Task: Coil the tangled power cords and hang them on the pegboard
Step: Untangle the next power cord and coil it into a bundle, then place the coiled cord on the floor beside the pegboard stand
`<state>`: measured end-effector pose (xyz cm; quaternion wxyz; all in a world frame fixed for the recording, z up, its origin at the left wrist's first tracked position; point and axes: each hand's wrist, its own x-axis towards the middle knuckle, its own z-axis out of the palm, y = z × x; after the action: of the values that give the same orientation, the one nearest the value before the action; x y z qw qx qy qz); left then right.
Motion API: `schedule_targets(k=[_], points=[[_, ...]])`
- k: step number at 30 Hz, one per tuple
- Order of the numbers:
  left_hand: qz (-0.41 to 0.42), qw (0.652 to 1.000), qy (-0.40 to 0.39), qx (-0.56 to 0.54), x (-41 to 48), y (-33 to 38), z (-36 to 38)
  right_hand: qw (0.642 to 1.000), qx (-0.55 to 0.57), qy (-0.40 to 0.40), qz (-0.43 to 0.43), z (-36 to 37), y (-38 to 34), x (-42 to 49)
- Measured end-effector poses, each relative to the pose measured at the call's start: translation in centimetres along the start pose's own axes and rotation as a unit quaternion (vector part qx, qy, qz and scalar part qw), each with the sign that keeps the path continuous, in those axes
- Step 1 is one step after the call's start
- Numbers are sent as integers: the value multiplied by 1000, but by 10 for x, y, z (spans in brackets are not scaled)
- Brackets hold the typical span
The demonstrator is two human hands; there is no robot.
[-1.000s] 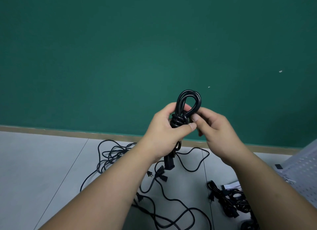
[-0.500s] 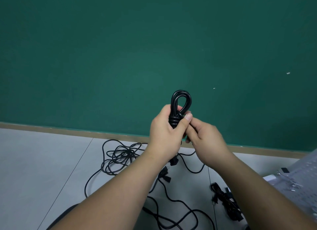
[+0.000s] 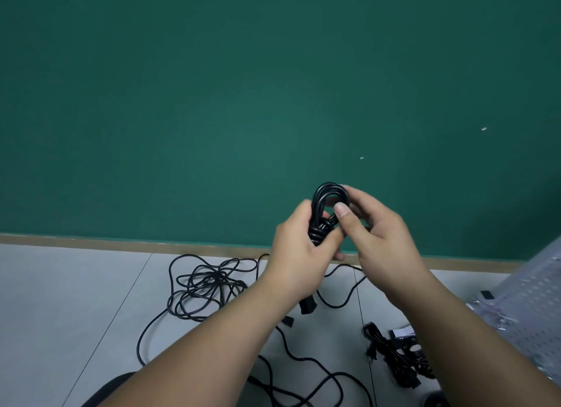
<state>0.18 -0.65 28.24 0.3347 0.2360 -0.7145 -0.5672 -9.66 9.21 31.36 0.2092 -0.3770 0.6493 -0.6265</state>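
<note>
We log a dark green wall [image 3: 212, 103] filling the upper field, with a tan baseboard strip [image 3: 91, 241] along its foot. Below it runs a pale grey tiled floor [image 3: 60, 309]. At the right edge a light perforated pegboard [image 3: 537, 303] stands on the floor at a slant; small metal pieces [image 3: 501, 321] sit on it, too blurred to identify.

We note a loose tangle of black power cords [image 3: 209, 285] spread on the floor to the left of the forearms, with strands running toward the bottom of the view. A smaller bundle of black cords [image 3: 394, 355] lies on the floor near the pegboard, under the right forearm.

Both hands are raised in front of the wall, close together. The left hand [image 3: 299, 255] grips the wrapped waist of a coiled power cord [image 3: 326, 206], fingers and thumb curled around it. The right hand [image 3: 376, 233] pinches the top loop of the same coil, thumb in front and fingers behind. The coil stands upright between the hands, off the floor.

A black plug [image 3: 307, 306] shows below the left wrist; we cannot tell whether it is hanging from the coil.
</note>
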Motion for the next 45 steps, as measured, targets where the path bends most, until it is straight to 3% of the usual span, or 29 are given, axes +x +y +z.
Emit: schedule_targets(k=[3,7,11,13,15,18,20,22,24,28,34,38,42,45], points=[[-41,998,-26,-45,-3,0,12,999,33,36,-6,-3,-1,-2],[-81,995,-43,-24,-1,-6,20,976,-164,119,-84,-8,12,-4],[-88,994,-69,3,-2,-10,20,934,-290,116,-174,-8,21,-6],[-74,993,-74,57,-1,-14,16,966,-215,91,-108,-10,24,-4],[-27,980,-68,184,2,-21,11,997,-64,48,-16,-11,25,-1],[16,960,-80,268,2,-23,11,998,34,21,55,-21,29,1],[-1,972,-99,212,1,-25,16,997,29,6,73,-29,30,-1],[-60,987,-125,77,-2,-26,25,996,28,-8,84,-36,31,-2],[-113,983,-145,-22,-7,-27,36,993,29,-32,111,-42,34,-6],[-209,962,-133,-111,-11,-25,51,983,42,-24,175,-46,49,-25],[-287,943,-155,-71,-10,-52,76,979,-89,-82,167,-58,79,-71],[-325,916,-235,-9,-28,-67,102,960,-182,-29,209,-69,103,-100],[-342,886,-308,45,-49,-77,121,938,-194,38,283,-78,139,-124],[-341,861,-363,99,-58,-93,126,921,-205,15,332,-93,164,-136]])
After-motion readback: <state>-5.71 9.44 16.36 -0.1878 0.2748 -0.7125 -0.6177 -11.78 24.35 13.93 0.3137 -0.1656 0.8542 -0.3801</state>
